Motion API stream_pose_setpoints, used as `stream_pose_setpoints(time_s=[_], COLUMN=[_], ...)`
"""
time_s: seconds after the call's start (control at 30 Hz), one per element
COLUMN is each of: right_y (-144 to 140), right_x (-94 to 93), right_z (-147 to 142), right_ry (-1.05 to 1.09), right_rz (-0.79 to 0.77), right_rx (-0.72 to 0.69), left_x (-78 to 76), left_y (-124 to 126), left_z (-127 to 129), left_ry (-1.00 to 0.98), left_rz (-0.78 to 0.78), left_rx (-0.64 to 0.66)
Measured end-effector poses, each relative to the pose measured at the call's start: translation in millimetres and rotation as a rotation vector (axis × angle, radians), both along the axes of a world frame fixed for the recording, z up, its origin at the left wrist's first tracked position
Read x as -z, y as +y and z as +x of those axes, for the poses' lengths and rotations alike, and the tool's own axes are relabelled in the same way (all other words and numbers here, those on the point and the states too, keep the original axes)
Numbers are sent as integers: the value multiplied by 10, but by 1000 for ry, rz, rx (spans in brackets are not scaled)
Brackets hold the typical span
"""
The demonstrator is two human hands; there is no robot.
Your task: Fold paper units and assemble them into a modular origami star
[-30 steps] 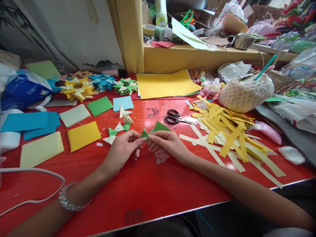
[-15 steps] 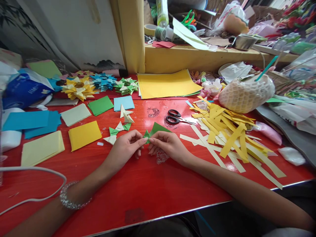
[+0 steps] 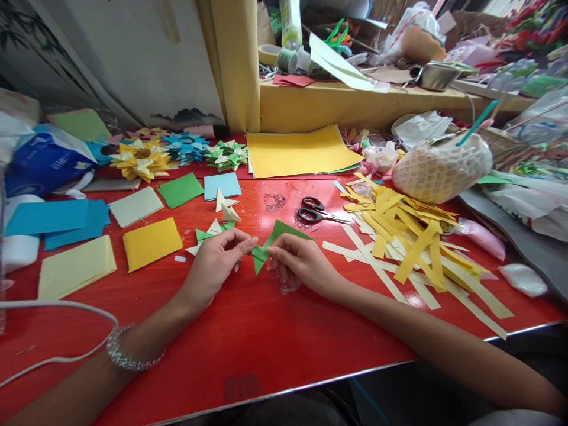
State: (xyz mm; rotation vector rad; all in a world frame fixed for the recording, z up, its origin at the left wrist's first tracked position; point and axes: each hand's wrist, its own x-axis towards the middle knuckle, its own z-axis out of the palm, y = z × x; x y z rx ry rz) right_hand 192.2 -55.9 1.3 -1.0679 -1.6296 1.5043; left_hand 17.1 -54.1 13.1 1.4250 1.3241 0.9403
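Where right fingers (image 3: 283,255) pinch, green paper (image 3: 260,258) (folded) juts leftward.

Small green folded piece (image 3: 260,258) now points down, apparently flipped.

Right hand (image 3: 304,260): pinched a folded green paper (image 3: 260,258).
Left hand (image 3: 220,260): was just beside it; contact was hard to tell.
Scissors (image 3: 325,215): lay near yellow strips (image 3: 417,251).

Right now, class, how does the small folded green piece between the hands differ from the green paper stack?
The small folded green piece has a pointed tip; the green paper stack is rectangular. The piece is pinched by the right hand; the stack lies flat on the red table. Both are green.
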Motion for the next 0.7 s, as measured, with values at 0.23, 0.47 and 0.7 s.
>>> stream_pose_setpoints(time_s=[0.23,0.47,0.7], right_y=[58,52,71], right_x=[13,12,30], right_z=[-17,1,8], right_ry=[154,154,163], right_rz=[-107,-108,-25], right_rx=[22,6,83], left_x=[-2,-23,10], left_y=[32,-14,-28], left_z=[17,42,47], left_ry=[-189,-39,139], left_rz=[-61,13,-33], left_rx=[-80,31,232])
